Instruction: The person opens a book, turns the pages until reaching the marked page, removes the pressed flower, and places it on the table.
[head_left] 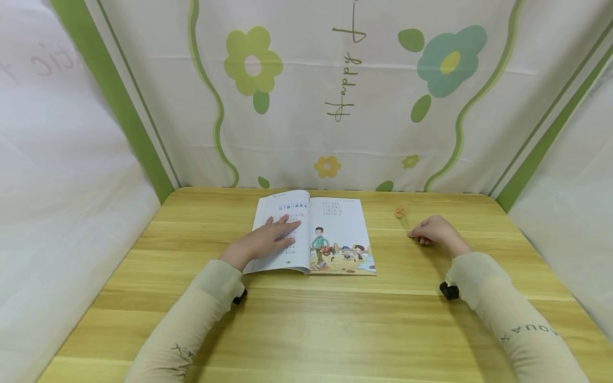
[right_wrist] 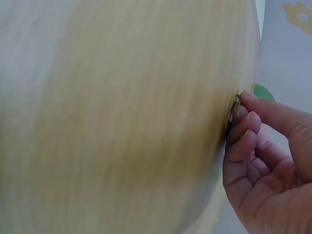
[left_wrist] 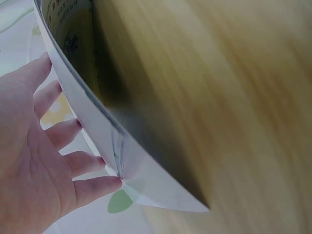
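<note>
An illustrated book [head_left: 337, 234] lies spread on the wooden table, its left pages bulging upward. My left hand [head_left: 268, 239] rests on the left page with fingers spread; in the left wrist view the fingertips of that hand [left_wrist: 53, 146] touch the curved page [left_wrist: 92, 112]. To the right of the book, my right hand [head_left: 436, 233] pinches the thin stem of a small orange dried flower [head_left: 399, 212] between thumb and fingers. The flower head points away toward the back of the table. From the right wrist, the stem end shows at the fingertips of the right hand [right_wrist: 263, 156].
The wooden table [head_left: 316, 330] reaches to a printed fabric curtain [head_left: 297, 133] at its back edge. White fabric panels hang on the left [head_left: 57, 186] and right [head_left: 574, 186]. A dark wrist device [head_left: 449, 290] sits under the right cuff.
</note>
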`<action>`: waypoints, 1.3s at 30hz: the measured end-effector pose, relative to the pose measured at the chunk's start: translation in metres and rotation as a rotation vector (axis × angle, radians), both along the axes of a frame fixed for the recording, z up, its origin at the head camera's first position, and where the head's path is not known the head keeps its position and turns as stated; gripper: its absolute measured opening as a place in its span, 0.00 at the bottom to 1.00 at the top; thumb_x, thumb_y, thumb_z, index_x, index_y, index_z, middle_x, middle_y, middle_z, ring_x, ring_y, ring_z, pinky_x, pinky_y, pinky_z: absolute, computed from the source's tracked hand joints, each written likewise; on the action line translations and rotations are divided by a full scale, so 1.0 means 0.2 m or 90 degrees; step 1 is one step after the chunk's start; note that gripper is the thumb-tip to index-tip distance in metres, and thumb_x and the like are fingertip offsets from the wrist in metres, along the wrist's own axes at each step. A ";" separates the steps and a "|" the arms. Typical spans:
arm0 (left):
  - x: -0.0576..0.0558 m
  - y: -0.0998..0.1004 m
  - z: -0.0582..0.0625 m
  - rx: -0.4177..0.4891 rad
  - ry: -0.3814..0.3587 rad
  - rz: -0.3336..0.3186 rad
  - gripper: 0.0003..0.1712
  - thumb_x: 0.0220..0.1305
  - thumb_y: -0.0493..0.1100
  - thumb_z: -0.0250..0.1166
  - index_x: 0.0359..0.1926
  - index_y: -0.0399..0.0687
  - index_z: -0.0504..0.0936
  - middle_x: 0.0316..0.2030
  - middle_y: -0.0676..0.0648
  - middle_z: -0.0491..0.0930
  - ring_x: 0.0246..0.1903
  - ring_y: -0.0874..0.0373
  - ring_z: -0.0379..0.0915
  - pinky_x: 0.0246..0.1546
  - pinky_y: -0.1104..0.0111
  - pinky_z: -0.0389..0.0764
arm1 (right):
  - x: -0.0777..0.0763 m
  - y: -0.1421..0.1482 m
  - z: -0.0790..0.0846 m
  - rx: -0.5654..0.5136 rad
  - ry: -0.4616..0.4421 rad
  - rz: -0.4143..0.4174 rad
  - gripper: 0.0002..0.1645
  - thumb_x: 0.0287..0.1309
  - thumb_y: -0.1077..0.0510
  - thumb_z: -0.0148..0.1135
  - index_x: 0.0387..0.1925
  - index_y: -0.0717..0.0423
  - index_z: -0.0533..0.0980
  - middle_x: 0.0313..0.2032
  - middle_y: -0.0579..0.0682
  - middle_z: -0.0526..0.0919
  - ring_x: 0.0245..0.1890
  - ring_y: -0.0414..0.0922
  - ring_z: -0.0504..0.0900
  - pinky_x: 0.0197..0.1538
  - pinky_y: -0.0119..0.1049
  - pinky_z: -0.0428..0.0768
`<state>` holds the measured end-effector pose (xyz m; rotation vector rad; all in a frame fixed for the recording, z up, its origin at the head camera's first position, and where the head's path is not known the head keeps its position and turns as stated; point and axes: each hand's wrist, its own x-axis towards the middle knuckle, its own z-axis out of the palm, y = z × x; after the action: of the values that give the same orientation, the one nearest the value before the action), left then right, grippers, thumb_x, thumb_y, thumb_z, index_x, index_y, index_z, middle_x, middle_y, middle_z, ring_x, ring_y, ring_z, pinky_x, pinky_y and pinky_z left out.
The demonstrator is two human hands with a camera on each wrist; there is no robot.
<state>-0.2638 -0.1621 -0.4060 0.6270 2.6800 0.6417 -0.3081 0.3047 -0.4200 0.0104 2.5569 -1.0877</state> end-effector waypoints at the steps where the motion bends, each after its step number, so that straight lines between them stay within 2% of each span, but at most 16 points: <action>1: 0.00 0.00 0.00 0.000 0.000 0.001 0.34 0.79 0.59 0.53 0.80 0.63 0.58 0.81 0.43 0.41 0.76 0.29 0.29 0.74 0.39 0.43 | 0.00 0.00 0.00 0.000 0.001 0.003 0.13 0.66 0.58 0.67 0.29 0.65 0.85 0.20 0.45 0.82 0.21 0.39 0.76 0.27 0.32 0.77; 8: 0.00 0.00 0.00 0.004 0.000 0.000 0.34 0.79 0.59 0.53 0.81 0.63 0.58 0.81 0.42 0.41 0.77 0.29 0.29 0.74 0.39 0.42 | 0.02 -0.01 0.02 0.004 0.012 0.013 0.13 0.67 0.58 0.67 0.33 0.67 0.85 0.21 0.45 0.82 0.21 0.39 0.77 0.28 0.31 0.78; 17: -0.01 0.01 -0.01 -0.004 0.036 -0.025 0.34 0.82 0.60 0.46 0.82 0.63 0.54 0.81 0.43 0.39 0.77 0.32 0.27 0.74 0.39 0.42 | 0.02 -0.02 0.02 -0.002 0.022 0.014 0.14 0.68 0.58 0.66 0.37 0.69 0.83 0.24 0.46 0.83 0.24 0.39 0.80 0.30 0.31 0.81; 21: -0.01 0.01 -0.02 -0.019 0.052 -0.015 0.34 0.82 0.63 0.42 0.82 0.66 0.53 0.81 0.47 0.39 0.78 0.34 0.28 0.72 0.35 0.44 | 0.01 -0.04 0.04 0.017 0.070 0.041 0.16 0.71 0.57 0.62 0.38 0.69 0.83 0.25 0.48 0.83 0.26 0.42 0.80 0.33 0.34 0.81; 25: -0.01 0.02 -0.02 -0.037 0.082 0.000 0.34 0.81 0.65 0.42 0.82 0.67 0.53 0.81 0.51 0.40 0.79 0.38 0.29 0.69 0.30 0.39 | 0.01 -0.09 0.08 0.040 0.117 0.054 0.20 0.75 0.53 0.57 0.37 0.68 0.81 0.28 0.53 0.84 0.30 0.47 0.79 0.36 0.40 0.79; 29: -0.01 0.03 0.01 -0.064 0.121 0.004 0.35 0.80 0.65 0.43 0.82 0.65 0.54 0.81 0.50 0.40 0.79 0.40 0.28 0.68 0.29 0.33 | 0.01 -0.14 0.12 0.071 0.179 0.070 0.22 0.77 0.50 0.55 0.44 0.67 0.82 0.38 0.59 0.86 0.37 0.54 0.83 0.41 0.46 0.81; 33: -0.02 0.03 0.06 -0.080 0.165 0.014 0.35 0.80 0.64 0.46 0.81 0.63 0.56 0.81 0.48 0.42 0.79 0.38 0.30 0.68 0.28 0.34 | 0.02 -0.19 0.14 0.106 0.255 0.098 0.24 0.77 0.48 0.55 0.53 0.67 0.81 0.47 0.61 0.86 0.47 0.58 0.83 0.50 0.54 0.81; 36: -0.04 0.02 0.12 -0.067 0.190 0.027 0.35 0.79 0.62 0.49 0.81 0.61 0.58 0.81 0.47 0.41 0.78 0.36 0.30 0.67 0.27 0.35 | 0.03 -0.22 0.16 0.129 0.292 0.115 0.23 0.78 0.50 0.54 0.54 0.67 0.81 0.47 0.61 0.85 0.48 0.58 0.82 0.52 0.56 0.79; 39: -0.05 0.01 0.20 -0.020 0.207 0.040 0.35 0.79 0.61 0.50 0.81 0.60 0.57 0.81 0.45 0.40 0.78 0.35 0.30 0.65 0.25 0.35 | 0.03 -0.25 0.18 0.172 0.334 0.130 0.22 0.78 0.52 0.53 0.55 0.66 0.80 0.49 0.62 0.85 0.49 0.59 0.83 0.52 0.58 0.79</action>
<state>-0.2745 -0.1601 -0.3664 0.6936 3.0141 0.5518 -0.3017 0.2539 -0.3831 -0.5195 3.0602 -0.7289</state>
